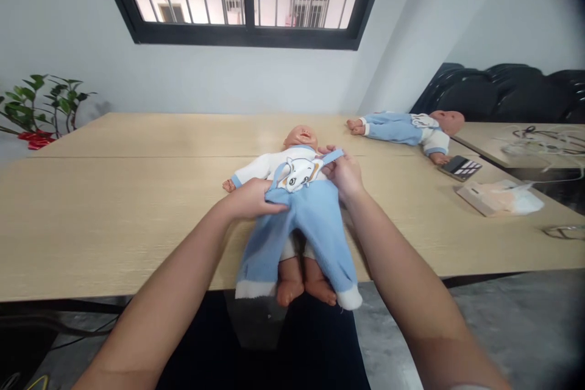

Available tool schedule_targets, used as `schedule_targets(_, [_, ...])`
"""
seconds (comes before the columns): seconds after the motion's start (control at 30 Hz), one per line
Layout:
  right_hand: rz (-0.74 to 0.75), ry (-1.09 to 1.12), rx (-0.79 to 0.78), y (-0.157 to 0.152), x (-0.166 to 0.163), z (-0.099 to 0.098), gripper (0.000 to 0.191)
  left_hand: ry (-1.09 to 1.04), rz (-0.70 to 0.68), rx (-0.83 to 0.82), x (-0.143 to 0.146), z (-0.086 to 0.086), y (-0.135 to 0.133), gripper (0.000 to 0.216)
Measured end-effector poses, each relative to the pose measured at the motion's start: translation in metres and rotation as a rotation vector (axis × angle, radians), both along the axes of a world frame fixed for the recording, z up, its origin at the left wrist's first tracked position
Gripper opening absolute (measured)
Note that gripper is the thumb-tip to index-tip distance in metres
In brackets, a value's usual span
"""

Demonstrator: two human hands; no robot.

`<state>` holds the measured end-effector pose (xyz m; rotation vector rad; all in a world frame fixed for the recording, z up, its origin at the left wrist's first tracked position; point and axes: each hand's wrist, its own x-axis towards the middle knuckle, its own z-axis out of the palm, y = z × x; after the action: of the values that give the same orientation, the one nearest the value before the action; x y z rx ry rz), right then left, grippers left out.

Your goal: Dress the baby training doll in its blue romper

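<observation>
A baby doll (pixel 299 155) lies on its back at the near edge of a long wooden tabletop (pixel 114 195), head toward twelve o'clock and bare feet hanging just past the edge at six. The person's left hand (pixel 250 198) is closed on the waist of the blue dungarees (pixel 311 219) at the doll's nine o'clock side, pinning the fabric flat so it does not slide. The right hand (pixel 345 173), at the doll's three o'clock, pinches a blue shoulder strap (pixel 331 156) between fingers and thumb and holds it taut over the white top, apparently lining it up with the bib. The trouser legs lie loose over the doll's legs, which show bare between them.

At two o'clock a second dressed doll (pixel 406 128) lies on its side, well apart. Beyond it, toward three o'clock, rest a dark tablet-like device (pixel 459 167) and a flat packet with white wrapping (pixel 498 197). A potted plant (pixel 41 106) stands at ten o'clock.
</observation>
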<state>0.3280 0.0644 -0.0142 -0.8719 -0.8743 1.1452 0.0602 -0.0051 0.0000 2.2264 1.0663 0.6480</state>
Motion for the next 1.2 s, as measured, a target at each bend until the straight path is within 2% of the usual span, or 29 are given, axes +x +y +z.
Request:
schedule_targets(0.07, [0.041,-0.014,0.038,-0.003,-0.001,0.001,0.020,0.013,0.081,0.089,0.003,-0.003,0.002,0.042])
schedule_targets(0.2, [0.235,-0.109,0.074,-0.013,-0.001,0.004,0.042,-0.225,0.266,0.226,0.008,-0.010,0.010,0.037])
schedule_targets(0.33, [0.397,-0.252,0.096,-0.023,0.003,0.008,0.059,-0.428,0.358,0.165,0.011,-0.014,0.015,0.045])
schedule_targets(0.43, [0.451,-0.349,0.117,-0.027,0.002,0.011,0.061,-0.524,0.368,0.057,0.011,-0.013,0.015,0.049])
schedule_targets(0.53, [0.341,-0.353,0.098,-0.026,-0.001,0.011,0.050,-0.542,0.268,-0.049,0.007,-0.009,0.011,0.054])
schedule_targets(0.67, [-0.018,-0.297,0.137,-0.016,0.002,0.009,0.028,-0.334,0.002,-0.246,-0.002,0.000,0.003,0.062])
schedule_targets(0.73, [-0.156,-0.339,0.175,-0.009,0.008,0.008,0.022,-0.178,-0.119,-0.257,-0.004,0.004,-0.002,0.064])
schedule_targets(0.83, [-0.248,-0.386,0.225,0.000,0.016,0.005,0.020,-0.056,-0.238,-0.198,0.000,0.011,-0.010,0.080])
schedule_targets(0.9, [-0.266,-0.399,0.249,0.004,0.020,0.004,0.021,-0.030,-0.284,-0.224,0.003,0.014,-0.014,0.069])
schedule_targets(0.97, [-0.270,-0.414,0.259,0.007,0.022,0.002,0.022,-0.027,-0.280,-0.268,0.006,0.013,-0.015,0.044])
schedule_targets(1.03, [-0.269,-0.421,0.260,0.009,0.023,0.000,0.023,-0.093,-0.228,-0.289,0.007,0.010,-0.013,0.032])
schedule_targets(1.1, [-0.278,-0.411,0.253,0.010,0.024,-0.001,0.024,-0.241,-0.143,-0.242,0.009,0.004,-0.010,0.035])
schedule_targets(1.2, [-0.304,-0.388,0.228,0.011,0.025,-0.001,0.026,-0.455,-0.033,-0.067,0.016,-0.005,-0.005,0.050])
